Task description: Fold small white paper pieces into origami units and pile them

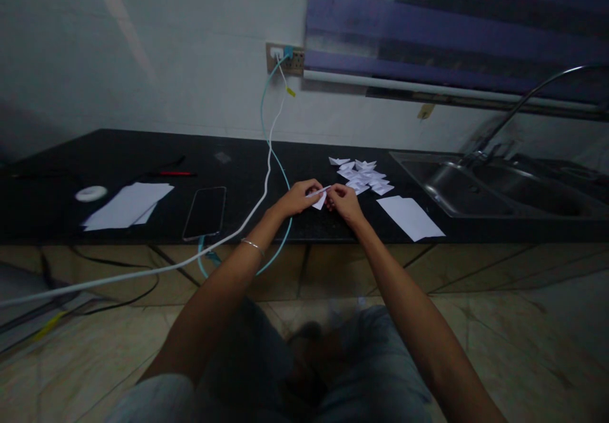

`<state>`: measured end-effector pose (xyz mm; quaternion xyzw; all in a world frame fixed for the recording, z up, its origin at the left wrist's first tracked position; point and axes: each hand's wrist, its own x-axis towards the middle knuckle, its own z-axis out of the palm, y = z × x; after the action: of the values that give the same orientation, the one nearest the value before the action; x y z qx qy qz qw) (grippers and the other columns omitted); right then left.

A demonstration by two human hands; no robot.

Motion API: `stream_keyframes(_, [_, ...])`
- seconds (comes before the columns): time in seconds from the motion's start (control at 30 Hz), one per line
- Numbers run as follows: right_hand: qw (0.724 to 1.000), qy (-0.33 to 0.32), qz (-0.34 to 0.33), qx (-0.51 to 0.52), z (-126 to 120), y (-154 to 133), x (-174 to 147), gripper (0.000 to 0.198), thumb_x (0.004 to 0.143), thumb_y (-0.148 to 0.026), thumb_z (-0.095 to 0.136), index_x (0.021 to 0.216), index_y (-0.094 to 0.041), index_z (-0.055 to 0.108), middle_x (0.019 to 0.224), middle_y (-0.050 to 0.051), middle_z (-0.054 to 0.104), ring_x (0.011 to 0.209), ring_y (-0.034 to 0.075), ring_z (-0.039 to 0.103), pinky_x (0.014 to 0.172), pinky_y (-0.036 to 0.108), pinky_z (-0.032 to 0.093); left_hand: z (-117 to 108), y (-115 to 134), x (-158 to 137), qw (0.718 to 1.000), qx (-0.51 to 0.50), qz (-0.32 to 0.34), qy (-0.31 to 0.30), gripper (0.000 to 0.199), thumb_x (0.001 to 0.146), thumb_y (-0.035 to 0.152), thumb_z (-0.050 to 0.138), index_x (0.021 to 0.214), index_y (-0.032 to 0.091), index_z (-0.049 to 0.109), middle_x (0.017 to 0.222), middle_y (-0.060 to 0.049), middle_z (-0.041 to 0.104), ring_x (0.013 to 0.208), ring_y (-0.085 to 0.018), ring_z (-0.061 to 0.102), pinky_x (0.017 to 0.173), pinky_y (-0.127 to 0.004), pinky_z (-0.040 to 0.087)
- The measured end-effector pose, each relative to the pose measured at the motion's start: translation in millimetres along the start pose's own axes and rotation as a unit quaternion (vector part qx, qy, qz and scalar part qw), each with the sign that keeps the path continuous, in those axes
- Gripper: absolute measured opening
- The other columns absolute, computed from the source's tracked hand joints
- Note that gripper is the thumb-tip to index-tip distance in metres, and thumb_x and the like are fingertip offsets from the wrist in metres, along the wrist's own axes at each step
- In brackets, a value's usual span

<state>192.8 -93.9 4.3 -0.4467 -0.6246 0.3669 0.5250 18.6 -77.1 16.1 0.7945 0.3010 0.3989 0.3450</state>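
Between my two hands is a small piece of folded white paper, held just above the dark countertop near its front edge. My left hand pinches its left side, with the thumb along the upper edge. The fingers of my right hand are closed on its right end. Just beyond my right hand lies a cluster of folded paper boats, several of them close together. To the right of that hand rests a stack of blank white paper sheets.
A phone, more white sheets, a white round object and a red pen lie to the left. A white cable and a teal cable run from the wall socket across the counter. At right is a metal sink.
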Motion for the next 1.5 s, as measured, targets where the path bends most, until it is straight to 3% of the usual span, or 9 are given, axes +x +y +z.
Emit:
stream_keyframes(0.17, [1.0, -0.008, 0.002, -0.023, -1, -1, -2, 0.02, 0.074, -0.035, 0.059, 0.062, -0.018, 0.056, 0.051, -0.002, 0.055, 0.042, 0.01, 0.047, 0.04, 0.02, 0.036, -2, 4, -1, 1.0, 0.002, 0.001, -0.006, 0.031, 0.076, 0.04, 0.063, 0.093, 0.014, 0.063, 0.078, -0.002, 0.06, 0.069, -0.013, 0.052, 0.063, -0.023, 0.04])
stream_keyframes(0.37, [0.997, -0.052, -0.039, -0.047, -6, 0, -3, 0.022, 0.078, -0.035, 0.057, 0.066, -0.017, 0.058, 0.056, -0.001, 0.058, 0.047, 0.011, 0.049, 0.043, 0.021, 0.036, -3, -2, 4, 1.0, -0.017, -0.015, -0.008, 0.038, 0.086, 0.048, 0.048, 0.082, 0.013, 0.063, 0.073, -0.001, 0.058, 0.066, -0.012, 0.05, 0.06, -0.022, 0.038])
stream_keyframes(0.6, [0.996, -0.073, -0.044, -0.005, -5, 2, -1, 0.028, 0.082, -0.045, 0.056, 0.075, -0.018, 0.059, 0.057, -0.002, 0.055, 0.048, 0.01, 0.049, 0.046, 0.021, 0.039, 0, -6, 2, 0.998, -0.002, -0.031, -0.063, 0.047, 0.089, 0.05, 0.041, 0.083, 0.012, 0.066, 0.068, -0.001, 0.058, 0.059, -0.011, 0.049, 0.054, -0.022, 0.035])
stream_keyframes(0.83, [0.998, 0.007, -0.035, 0.061, -3, -6, -3, 0.032, 0.078, -0.053, 0.06, 0.08, -0.022, 0.053, 0.06, -0.005, 0.051, 0.047, 0.009, 0.047, 0.043, 0.02, 0.036, 1, -10, 5, 0.998, 0.053, -0.039, -0.015, 0.046, 0.089, 0.05, 0.04, 0.074, 0.012, 0.061, 0.063, -0.001, 0.053, 0.057, -0.011, 0.046, 0.05, -0.022, 0.031])
stream_keyframes(1.07, [0.997, 0.008, -0.078, -0.011, -1, -9, -6, 0.024, 0.08, -0.044, 0.061, 0.076, -0.021, 0.056, 0.059, -0.003, 0.049, 0.052, 0.011, 0.045, 0.048, 0.023, 0.035, 1, -9, 3, 0.997, 0.052, -0.047, -0.029, 0.043, 0.09, 0.048, 0.037, 0.075, 0.013, 0.057, 0.063, 0.0, 0.05, 0.056, -0.011, 0.045, 0.05, -0.021, 0.032])
stream_keyframes(1.3, [0.991, 0.075, -0.094, -0.054, -2, -4, -4, 0.018, 0.075, -0.032, 0.064, 0.082, -0.021, 0.051, 0.065, -0.004, 0.05, 0.056, 0.011, 0.045, 0.052, 0.022, 0.036, 2, -11, 4, 0.998, 0.051, -0.025, -0.017, 0.031, 0.088, 0.042, 0.043, 0.081, 0.014, 0.055, 0.067, 0.002, 0.049, 0.058, -0.009, 0.042, 0.052, -0.019, 0.031])
stream_keyframes(1.5, [0.982, 0.066, -0.137, -0.11, -2, -6, -5, 0.013, 0.078, -0.03, 0.06, 0.082, -0.018, 0.06, 0.069, -0.001, 0.056, 0.065, 0.013, 0.051, 0.061, 0.025, 0.04, 2, -13, 5, 0.999, 0.034, -0.005, -0.01, 0.03, 0.087, 0.041, 0.045, 0.078, 0.014, 0.054, 0.068, 0.002, 0.048, 0.06, -0.009, 0.042, 0.055, -0.02, 0.032])
